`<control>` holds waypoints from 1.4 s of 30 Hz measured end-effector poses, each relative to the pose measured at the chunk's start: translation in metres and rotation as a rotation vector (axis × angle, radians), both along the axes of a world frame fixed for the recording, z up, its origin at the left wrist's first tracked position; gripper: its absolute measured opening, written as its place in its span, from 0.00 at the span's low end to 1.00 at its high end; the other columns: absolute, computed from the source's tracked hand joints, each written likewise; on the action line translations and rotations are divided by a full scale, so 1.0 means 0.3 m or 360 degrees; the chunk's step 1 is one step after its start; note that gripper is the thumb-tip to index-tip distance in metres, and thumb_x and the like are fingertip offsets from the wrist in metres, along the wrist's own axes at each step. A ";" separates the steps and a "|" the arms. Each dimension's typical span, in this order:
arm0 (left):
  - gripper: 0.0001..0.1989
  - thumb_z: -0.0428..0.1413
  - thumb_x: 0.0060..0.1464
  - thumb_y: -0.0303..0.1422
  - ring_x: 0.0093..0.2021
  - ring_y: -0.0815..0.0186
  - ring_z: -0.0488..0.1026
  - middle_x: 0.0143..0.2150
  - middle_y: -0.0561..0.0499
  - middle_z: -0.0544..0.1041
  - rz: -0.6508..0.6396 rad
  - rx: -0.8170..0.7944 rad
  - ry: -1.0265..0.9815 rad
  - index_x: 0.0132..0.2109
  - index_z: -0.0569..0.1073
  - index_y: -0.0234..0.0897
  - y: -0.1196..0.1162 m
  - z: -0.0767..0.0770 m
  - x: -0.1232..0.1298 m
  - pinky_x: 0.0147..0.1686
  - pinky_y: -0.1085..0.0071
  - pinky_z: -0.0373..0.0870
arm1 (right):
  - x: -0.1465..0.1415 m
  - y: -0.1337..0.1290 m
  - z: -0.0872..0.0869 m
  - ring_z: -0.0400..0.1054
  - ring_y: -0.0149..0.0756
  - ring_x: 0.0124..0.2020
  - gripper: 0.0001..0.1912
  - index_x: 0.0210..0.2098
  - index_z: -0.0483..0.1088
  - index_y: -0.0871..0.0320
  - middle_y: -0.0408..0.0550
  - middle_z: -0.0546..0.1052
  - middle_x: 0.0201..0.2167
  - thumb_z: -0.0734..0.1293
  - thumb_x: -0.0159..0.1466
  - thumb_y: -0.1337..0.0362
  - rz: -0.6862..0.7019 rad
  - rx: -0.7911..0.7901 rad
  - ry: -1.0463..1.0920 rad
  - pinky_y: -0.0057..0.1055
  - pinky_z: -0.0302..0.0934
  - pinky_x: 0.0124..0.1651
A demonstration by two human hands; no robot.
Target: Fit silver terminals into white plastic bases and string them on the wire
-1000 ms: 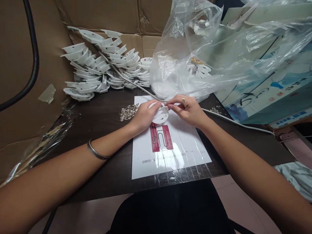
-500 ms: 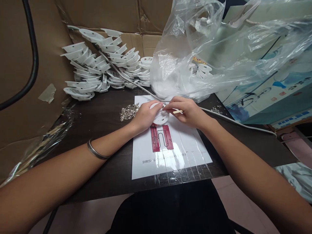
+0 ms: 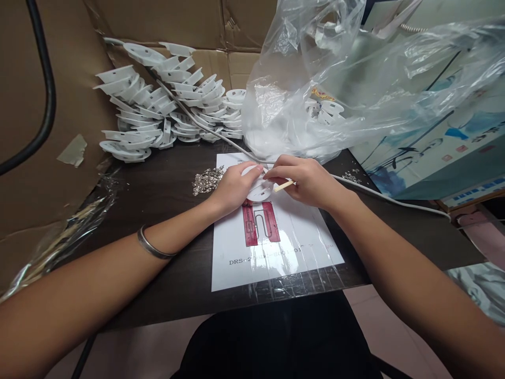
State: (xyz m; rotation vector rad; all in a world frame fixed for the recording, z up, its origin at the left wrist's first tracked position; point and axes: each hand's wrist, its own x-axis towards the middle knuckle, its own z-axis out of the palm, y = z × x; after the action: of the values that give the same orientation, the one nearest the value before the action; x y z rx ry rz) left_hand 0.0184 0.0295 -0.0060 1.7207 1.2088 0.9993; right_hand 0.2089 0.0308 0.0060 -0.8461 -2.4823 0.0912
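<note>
While the left hand (image 3: 233, 187) grips its left edge with the thumb laid over the top, a round, flat white plastic disc (image 3: 257, 190) sits tilted just above the far part of a white printed paper sheet (image 3: 232, 275). At the disc's right side, the right hand (image 3: 303, 178) is curled closed on a thin, pale stick (image 3: 284, 186), whose end juts out toward the near left beside the disc's edge; its fingertips meet the disc, though whether they also pinch a small part cannot be told. Just nearer than the disc, the sheet shows a red rectangular picture (image 3: 268, 226) with a dark looping line, and black lettering runs below it. Left of the left hand lies a pile of small, shiny metal parts (image 3: 207, 181), partly hidden by that hand, and a smaller scatter of similar pieces (image 3: 351, 176) lies to the right. Across the far edge of the sheet passes a grey cable (image 3: 386, 199), which runs on to the right. All this rests on a dark brown table (image 3: 158, 287). At the far left, white plastic discs (image 3: 136, 138) are heaped against brown cardboard (image 3: 169, 23); right of them stands a crumpled clear plastic bag (image 3: 268, 108), and at the far right, a pale box with blue painted designs (image 3: 418, 158).
</note>
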 end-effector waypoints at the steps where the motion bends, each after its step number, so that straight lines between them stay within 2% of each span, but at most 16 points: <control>1: 0.13 0.50 0.58 0.37 0.40 0.62 0.72 0.39 0.48 0.79 0.0005 0.0000 0.0005 0.36 0.76 0.35 0.000 0.001 0.001 0.42 0.69 0.65 | -0.002 -0.001 0.000 0.66 0.32 0.32 0.20 0.41 0.74 0.56 0.49 0.74 0.37 0.58 0.56 0.77 -0.0013 0.0007 -0.0004 0.28 0.54 0.33; 7: 0.13 0.50 0.57 0.37 0.40 0.62 0.72 0.39 0.48 0.79 -0.0006 0.0012 -0.0014 0.35 0.76 0.35 0.005 -0.003 0.000 0.44 0.69 0.64 | -0.020 -0.005 -0.004 0.64 0.32 0.30 0.18 0.40 0.74 0.56 0.48 0.74 0.36 0.59 0.56 0.76 -0.0099 0.0003 -0.0062 0.28 0.52 0.30; 13: 0.13 0.50 0.57 0.39 0.37 0.63 0.72 0.38 0.47 0.78 -0.0015 -0.0064 -0.0085 0.35 0.75 0.35 0.003 -0.006 0.000 0.40 0.68 0.65 | -0.032 0.004 -0.015 0.66 0.34 0.35 0.05 0.38 0.69 0.56 0.47 0.74 0.35 0.65 0.62 0.65 -0.0114 -0.0203 0.0281 0.30 0.56 0.36; 18: 0.14 0.51 0.56 0.39 0.37 0.63 0.72 0.38 0.47 0.78 -0.0022 -0.0088 -0.0164 0.37 0.76 0.34 0.009 -0.013 -0.003 0.38 0.69 0.65 | -0.043 0.005 -0.018 0.63 0.31 0.30 0.09 0.33 0.63 0.56 0.44 0.72 0.30 0.68 0.60 0.60 -0.0288 -0.0572 0.0460 0.31 0.56 0.34; 26: 0.13 0.54 0.55 0.39 0.39 0.63 0.72 0.39 0.48 0.78 -0.0065 -0.0077 -0.0191 0.39 0.77 0.34 0.001 -0.013 -0.008 0.40 0.69 0.65 | -0.049 0.006 -0.025 0.62 0.31 0.28 0.12 0.30 0.63 0.56 0.44 0.71 0.28 0.70 0.59 0.58 -0.0317 -0.0802 0.0553 0.31 0.57 0.33; 30: 0.14 0.55 0.55 0.39 0.38 0.63 0.73 0.39 0.48 0.79 -0.0087 -0.0078 -0.0233 0.41 0.77 0.34 0.000 -0.015 -0.009 0.39 0.69 0.66 | -0.050 0.003 -0.021 0.62 0.31 0.28 0.11 0.31 0.64 0.57 0.43 0.70 0.27 0.69 0.60 0.58 -0.0268 -0.0847 0.0559 0.30 0.56 0.34; 35: 0.14 0.55 0.55 0.40 0.36 0.65 0.73 0.37 0.48 0.78 -0.0085 -0.0084 -0.0260 0.40 0.77 0.34 0.005 -0.020 -0.010 0.37 0.70 0.66 | -0.041 0.006 -0.018 0.61 0.31 0.30 0.09 0.30 0.64 0.58 0.43 0.68 0.28 0.63 0.65 0.60 -0.0156 -0.0909 0.0621 0.31 0.55 0.35; 42: 0.11 0.57 0.53 0.38 0.35 0.66 0.72 0.36 0.49 0.78 -0.0099 -0.0101 -0.0289 0.39 0.76 0.34 -0.001 -0.011 -0.008 0.36 0.70 0.66 | -0.043 0.014 -0.029 0.61 0.32 0.30 0.07 0.31 0.65 0.57 0.44 0.68 0.28 0.64 0.63 0.62 -0.0218 -0.0890 0.0605 0.31 0.55 0.34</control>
State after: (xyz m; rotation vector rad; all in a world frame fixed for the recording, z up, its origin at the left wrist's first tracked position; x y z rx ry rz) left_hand 0.0159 0.0290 -0.0093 1.5725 1.0535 1.0445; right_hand 0.1959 0.0351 -0.0028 -1.0960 -2.0492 0.8463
